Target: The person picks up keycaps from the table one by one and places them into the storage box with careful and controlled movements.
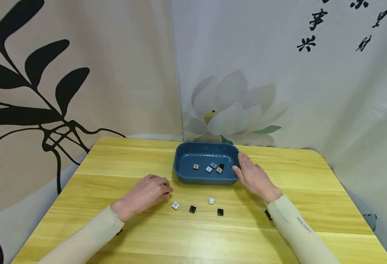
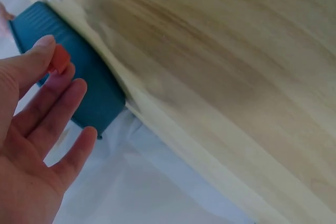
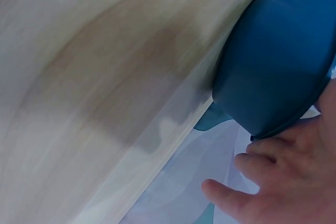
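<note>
My left hand (image 1: 150, 194) is at the front left of a blue tray (image 1: 206, 181), just above the table. Between thumb and fingertips it pinches a small orange keycap (image 2: 60, 59), hidden behind the fingers in the head view. My right hand (image 1: 256, 178) rests against the tray's right end, its fingers extended along the rim and the thumb apart from them. Inside the tray lie several keycaps, among them a tan one (image 1: 196, 166) and a white one (image 1: 208, 169). In front of it are two white keycaps (image 1: 175, 205) and two black keycaps (image 1: 192, 209).
The wooden table (image 1: 140, 154) ends close behind the tray, where a printed curtain (image 1: 137, 73) hangs. A dark object (image 1: 268, 215) shows beside the right sleeve (image 1: 295, 223).
</note>
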Demonstrator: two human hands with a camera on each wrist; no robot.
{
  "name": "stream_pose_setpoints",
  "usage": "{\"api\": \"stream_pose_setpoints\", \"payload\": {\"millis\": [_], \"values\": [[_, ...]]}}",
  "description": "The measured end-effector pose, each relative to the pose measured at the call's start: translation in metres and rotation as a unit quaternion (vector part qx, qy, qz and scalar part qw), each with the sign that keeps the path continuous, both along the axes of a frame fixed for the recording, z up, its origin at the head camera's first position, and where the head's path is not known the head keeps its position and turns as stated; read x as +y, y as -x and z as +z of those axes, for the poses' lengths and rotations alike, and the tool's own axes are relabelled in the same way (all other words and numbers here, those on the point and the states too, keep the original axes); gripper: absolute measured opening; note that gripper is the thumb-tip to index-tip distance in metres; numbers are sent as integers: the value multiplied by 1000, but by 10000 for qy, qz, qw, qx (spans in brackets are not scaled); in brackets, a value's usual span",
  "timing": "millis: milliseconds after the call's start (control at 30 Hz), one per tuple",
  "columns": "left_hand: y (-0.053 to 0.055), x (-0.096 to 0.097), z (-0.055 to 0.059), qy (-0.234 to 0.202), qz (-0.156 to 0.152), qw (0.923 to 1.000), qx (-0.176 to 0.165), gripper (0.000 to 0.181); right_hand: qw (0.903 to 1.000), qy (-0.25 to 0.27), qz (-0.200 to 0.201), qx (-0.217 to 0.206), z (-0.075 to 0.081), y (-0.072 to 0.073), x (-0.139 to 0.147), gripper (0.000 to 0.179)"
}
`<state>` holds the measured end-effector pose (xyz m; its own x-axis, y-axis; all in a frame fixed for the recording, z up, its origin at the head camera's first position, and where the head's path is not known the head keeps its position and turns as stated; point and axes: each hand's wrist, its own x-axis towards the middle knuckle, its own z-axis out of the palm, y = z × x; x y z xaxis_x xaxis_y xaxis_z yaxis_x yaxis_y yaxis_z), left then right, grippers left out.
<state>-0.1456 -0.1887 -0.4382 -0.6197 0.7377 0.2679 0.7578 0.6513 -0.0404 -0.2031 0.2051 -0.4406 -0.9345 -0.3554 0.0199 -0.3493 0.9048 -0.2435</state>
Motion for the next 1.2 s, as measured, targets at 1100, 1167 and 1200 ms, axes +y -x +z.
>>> {"api": "stream_pose_setpoints", "payload": {"millis": [1100,1167,1200], "values": [[37,64,36,-1123,169,9935,54,24,10000,-34,9,-32,0,-1,1,72],[42,69,37,-1006,122,9948,103,23,10000,-18,10,-36,0,-1,1,72],[44,72,37,-955,77,9953,154,23,10000,-13,13,-40,1,-1,1,72]]}}
